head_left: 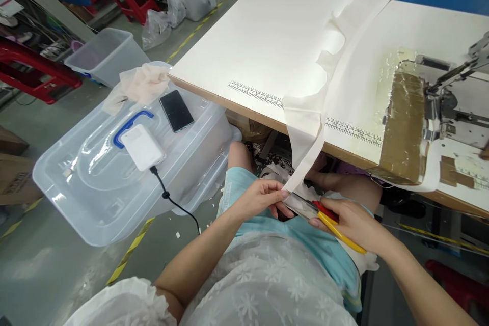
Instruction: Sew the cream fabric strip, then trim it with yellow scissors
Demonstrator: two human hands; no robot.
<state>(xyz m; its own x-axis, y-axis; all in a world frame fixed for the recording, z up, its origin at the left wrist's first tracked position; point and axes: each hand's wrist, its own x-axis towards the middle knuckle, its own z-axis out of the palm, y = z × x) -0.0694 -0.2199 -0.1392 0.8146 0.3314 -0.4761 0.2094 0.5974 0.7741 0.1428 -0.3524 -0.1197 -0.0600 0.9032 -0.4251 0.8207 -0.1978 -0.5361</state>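
A pale cream fabric piece (305, 109) with a banded edge lies across the white table and hangs over its front edge toward my lap. My left hand (265, 199) pinches the lower end of its band between thumb and fingers. Wrapped round the yellow and red handles of a pair of scissors (338, 233) is my right hand (349, 221). The scissor blades point left and reach the band's end beside my left fingertips. Whether the blades are cutting into the cloth I cannot tell. More pale cloth lies on my lap beneath the hands.
A sewing machine (446, 97) stands on the right of the white table (244, 35), which has printed rulers. At left, a lidded plastic box (80, 178) bears a phone (176, 110), a white power bank (142, 146) with a black cable, and crumpled cloth (143, 84). Red stools stand behind.
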